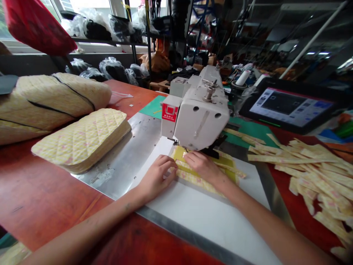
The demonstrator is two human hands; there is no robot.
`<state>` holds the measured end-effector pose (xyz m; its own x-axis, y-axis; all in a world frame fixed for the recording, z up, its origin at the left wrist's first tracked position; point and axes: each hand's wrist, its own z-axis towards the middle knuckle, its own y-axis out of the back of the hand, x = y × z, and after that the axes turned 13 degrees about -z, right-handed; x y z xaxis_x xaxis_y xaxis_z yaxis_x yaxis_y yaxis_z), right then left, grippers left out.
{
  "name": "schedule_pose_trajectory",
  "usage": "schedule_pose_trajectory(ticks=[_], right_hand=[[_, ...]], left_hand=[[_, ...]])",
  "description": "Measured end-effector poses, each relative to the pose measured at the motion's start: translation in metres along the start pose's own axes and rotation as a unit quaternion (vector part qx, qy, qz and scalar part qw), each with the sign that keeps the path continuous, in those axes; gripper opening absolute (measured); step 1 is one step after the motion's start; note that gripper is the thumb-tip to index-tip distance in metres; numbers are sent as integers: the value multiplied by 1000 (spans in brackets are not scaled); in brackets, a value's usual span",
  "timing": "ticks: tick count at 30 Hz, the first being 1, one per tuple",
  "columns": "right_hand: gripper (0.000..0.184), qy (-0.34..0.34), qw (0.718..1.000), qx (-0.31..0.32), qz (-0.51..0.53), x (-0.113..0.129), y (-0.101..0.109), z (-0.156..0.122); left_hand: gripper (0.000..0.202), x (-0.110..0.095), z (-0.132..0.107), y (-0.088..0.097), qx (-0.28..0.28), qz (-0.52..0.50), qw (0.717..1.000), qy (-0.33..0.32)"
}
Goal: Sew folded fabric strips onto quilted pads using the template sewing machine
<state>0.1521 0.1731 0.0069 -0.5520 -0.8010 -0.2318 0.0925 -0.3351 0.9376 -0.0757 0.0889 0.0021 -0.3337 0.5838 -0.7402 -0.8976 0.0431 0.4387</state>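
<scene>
The head of a white industrial sewing machine [198, 114] stands over the work, its presser foot down on a quilted yellow fabric piece [205, 176] with a brighter yellow layer on top. My left hand [157, 176] is at the fabric's near left edge, fingertips pinching it. My right hand [202, 165] lies on top of the fabric just in front of the needle area, fingers pressing down. The needle itself is hidden by the machine and my fingers.
A stack of quilted pieces [82, 140] and large quilted bundles [52, 103] lie on the red-brown table [41, 187] at left. Cut quilted strips [311, 173] lie at right, beside a control tablet [289, 105]. A white sheet [206, 217] covers the metal plate [118, 154].
</scene>
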Motion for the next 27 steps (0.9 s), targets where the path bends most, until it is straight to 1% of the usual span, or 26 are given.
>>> schedule_pose_trajectory(ticks=[3, 5, 7, 10, 14, 18, 21, 27], right_hand=[[36, -45, 997, -15, 64, 3, -4, -3], [38, -86, 988, -45, 124, 9, -8, -6], [38, -122, 975, -69, 170, 15, -10, -8], [41, -154, 962, -84, 209, 21, -12, -10], [40, -152, 954, -81, 246, 18, -9, -16], [33, -180, 958, -83, 208, 16, -6, -26], [32, -193, 961, -87, 176, 19, -5, -31], [33, -193, 958, -95, 192, 18, -8, -34]], left_hand=[[18, 12, 16, -4, 44, 39, 998, -13], [24, 20, 27, -7, 86, 66, 993, -37], [33, 28, 35, -10, 128, 85, 986, -70], [43, 36, 42, -10, 171, 97, 975, -103], [44, 38, 41, -8, 173, 129, 971, -104], [40, 34, 38, -10, 173, 157, 967, -103], [40, 31, 38, -13, 169, 164, 967, -99], [40, 31, 39, -14, 166, 174, 967, -90]])
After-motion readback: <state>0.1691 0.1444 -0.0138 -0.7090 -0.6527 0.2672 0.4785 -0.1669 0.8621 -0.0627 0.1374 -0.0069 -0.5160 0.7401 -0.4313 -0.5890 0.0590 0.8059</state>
